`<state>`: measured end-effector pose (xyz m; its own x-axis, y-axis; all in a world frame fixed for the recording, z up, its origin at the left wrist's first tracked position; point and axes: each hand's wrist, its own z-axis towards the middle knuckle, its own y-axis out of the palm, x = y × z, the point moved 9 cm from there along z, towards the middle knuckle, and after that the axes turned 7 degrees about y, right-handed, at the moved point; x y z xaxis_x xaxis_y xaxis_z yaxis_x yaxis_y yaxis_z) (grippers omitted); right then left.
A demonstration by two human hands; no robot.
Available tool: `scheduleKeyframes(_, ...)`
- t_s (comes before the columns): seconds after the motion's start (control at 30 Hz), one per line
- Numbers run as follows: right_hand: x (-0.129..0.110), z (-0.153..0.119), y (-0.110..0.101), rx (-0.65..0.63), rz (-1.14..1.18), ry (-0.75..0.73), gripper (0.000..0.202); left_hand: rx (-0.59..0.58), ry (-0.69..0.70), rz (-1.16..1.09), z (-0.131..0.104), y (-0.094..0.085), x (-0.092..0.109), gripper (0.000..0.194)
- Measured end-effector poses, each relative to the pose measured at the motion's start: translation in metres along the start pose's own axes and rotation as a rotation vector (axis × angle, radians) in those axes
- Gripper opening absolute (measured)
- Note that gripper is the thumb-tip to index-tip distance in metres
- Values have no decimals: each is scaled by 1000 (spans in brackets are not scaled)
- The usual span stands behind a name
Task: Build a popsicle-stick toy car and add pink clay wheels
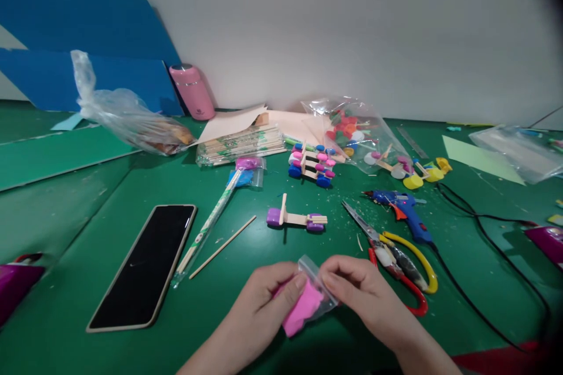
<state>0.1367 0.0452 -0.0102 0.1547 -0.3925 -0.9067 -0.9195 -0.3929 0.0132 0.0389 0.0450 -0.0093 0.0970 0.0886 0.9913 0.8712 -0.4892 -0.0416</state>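
Near the table's front edge, my left hand pinches the left side of a small clear zip bag with a pink, clay-like lump in it. The fingers of my right hand are closed on the bag's upper right edge. Beyond my hands stands a small stick car with purple wheels. A loose wooden stick lies left of it. On the right are scissors with red and yellow handles, beside a blue glue gun.
A phone and wrapped chopsticks lie at left. Farther back are more toy cars, a bag of coloured caps, a pink flask and a knotted plastic bag. A black cord runs along the right.
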Motion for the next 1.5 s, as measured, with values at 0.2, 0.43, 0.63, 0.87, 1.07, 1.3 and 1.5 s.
scheduleKeyframes(0.2,8,0,3,20,30,46,20,90,110,343,-2,-10,9,23)
scheduleKeyframes(0.43,-1,-4,0,201,-225,-44,17,438,332,615,-32,-16,35,4)
scheduleKeyframes(0.63,-23,-11,16,130,-433,-317,10,297,15,273,-26,-3,4,23)
scheduleKeyframes(0.87,-17,-8,16,74,-310,-288,7,308,-44,206,-23,-6,-1,21)
scheduleKeyframes(1.07,4,1,15,30,-68,-83,7,286,-14,116,-18,-5,-1,21)
scheduleKeyframes(1.3,3,-1,13,83,-250,-71,11,276,-1,167,-14,-3,1,22)
scheduleKeyframes(1.5,-5,-3,11,104,-380,-143,19,262,29,141,-9,-3,7,22)
